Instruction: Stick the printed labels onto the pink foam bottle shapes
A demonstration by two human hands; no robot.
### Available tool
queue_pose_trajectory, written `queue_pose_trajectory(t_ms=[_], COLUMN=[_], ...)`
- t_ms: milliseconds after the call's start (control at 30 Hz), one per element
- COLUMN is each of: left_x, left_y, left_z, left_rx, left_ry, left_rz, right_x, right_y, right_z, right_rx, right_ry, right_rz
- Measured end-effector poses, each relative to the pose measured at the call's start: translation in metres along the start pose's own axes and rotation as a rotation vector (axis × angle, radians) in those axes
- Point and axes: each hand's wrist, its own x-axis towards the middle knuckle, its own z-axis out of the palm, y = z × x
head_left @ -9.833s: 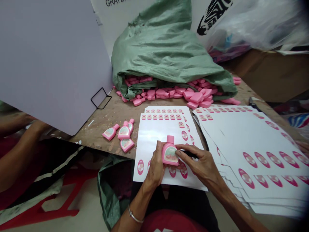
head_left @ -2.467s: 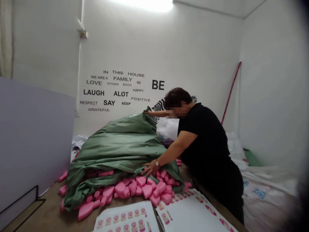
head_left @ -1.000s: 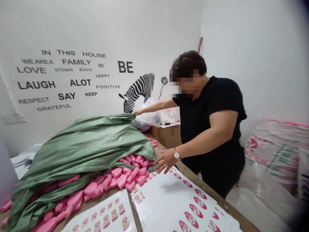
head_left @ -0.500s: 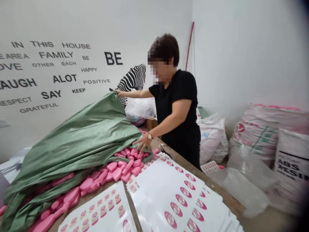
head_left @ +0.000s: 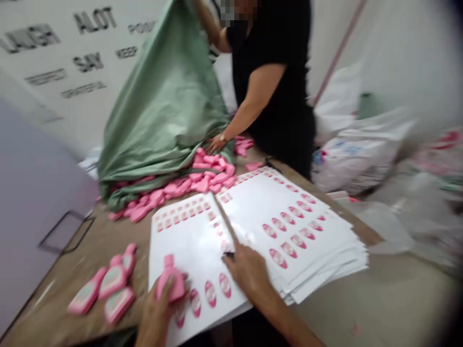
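My left hand (head_left: pixel 159 294) is wrapped round a small pink bottle (head_left: pixel 170 282), its neck pointing up, over the near edge of the left sticker sheets (head_left: pixel 188 236). My right hand (head_left: pixel 249 270) is closed above the same sheets, near the gap between the two stacks. A short dark tip (head_left: pixel 228 255) sticks out from its fingers; blur hides what kind of tool it is. To the left on the table, several pink bottles (head_left: pixel 117 279) with pale labels lie together.
A co-worker in black (head_left: pixel 273 91) holds up a green cloth sack (head_left: pixel 162 106), one hand at its mouth, where pink bottles (head_left: pixel 202 180) lie heaped. A second sticker stack (head_left: pixel 289 212) covers the table's (head_left: pixel 54 284) right side. White bags (head_left: pixel 361 149) stand on the floor.
My view has tipped downward, and both my hands now show, the left one with a pink bottle. The co-worker's sack stands steeper. Labelled bottles have come into view at the left.
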Motion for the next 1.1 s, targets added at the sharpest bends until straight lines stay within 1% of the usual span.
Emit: queue_pose_trajectory(t_ms=[33, 67, 100, 167, 200, 233, 333, 400, 500, 600, 700, 867, 933, 967, 1033, 1100], left_x=[0.003, 0.009, 0.015, 0.026, 0.03, 0.032, 0.035, 0.036, 0.04, 0.044, 0.045, 0.048, 0.049, 0.049, 0.05, 0.049], left_y=[-0.004, -0.008, -0.012, -0.018, -0.02, -0.021, -0.023, -0.022, -0.021, -0.023, -0.026, -0.03, -0.031, -0.031, -0.033, -0.036], left_z=[0.001, 0.002, 0.003, 0.003, 0.002, 0.001, -0.005, -0.009, -0.017, -0.028, -0.039, -0.053, -0.056, -0.057, -0.057, -0.055], left_rx=[-0.016, -0.051, -0.157, -0.316, -0.369, -0.392, -0.392, -0.402, -0.477, -0.556, -0.559, -0.56, -0.584, -0.59, -0.578, -0.528], left_ry=[0.0, -0.039, -0.209, -0.399, -0.454, -0.469, -0.48, -0.491, -0.492, -0.46, -0.431, -0.375, -0.34, -0.325, -0.303, -0.293], left_rz=[-0.03, -0.055, -0.068, -0.083, -0.085, -0.086, -0.076, -0.082, -0.115, -0.142, -0.16, -0.17, -0.164, -0.164, -0.175, -0.184], right_x=[0.002, 0.005, 0.008, 0.014, 0.017, 0.019, 0.023, 0.023, 0.019, 0.011, 0.004, 0.006, 0.008, 0.009, 0.01, 0.01], right_y=[0.002, 0.004, 0.007, 0.01, 0.011, 0.011, 0.006, 0.0, -0.007, -0.014, -0.021, -0.031, -0.032, -0.032, -0.03, -0.026], right_z=[-0.002, -0.002, -0.003, -0.004, -0.004, -0.004, -0.001, 0.004, 0.016, 0.027, 0.037, 0.049, 0.05, 0.049, 0.046, 0.04], right_rx=[0.004, 0.013, 0.03, 0.069, 0.085, 0.099, 0.116, 0.117, 0.116, 0.112, 0.096, -0.007, -0.037, -0.057, -0.128, -0.235], right_ry=[0.005, 0.021, 0.054, 0.14, 0.176, 0.195, 0.159, 0.133, 0.148, 0.122, 0.063, 0.083, 0.081, 0.097, 0.16, 0.203], right_rz=[-0.006, 0.003, -0.003, -0.066, -0.121, -0.179, -0.305, -0.342, -0.396, -0.463, -0.522, -0.555, -0.541, -0.51, -0.388, -0.217])
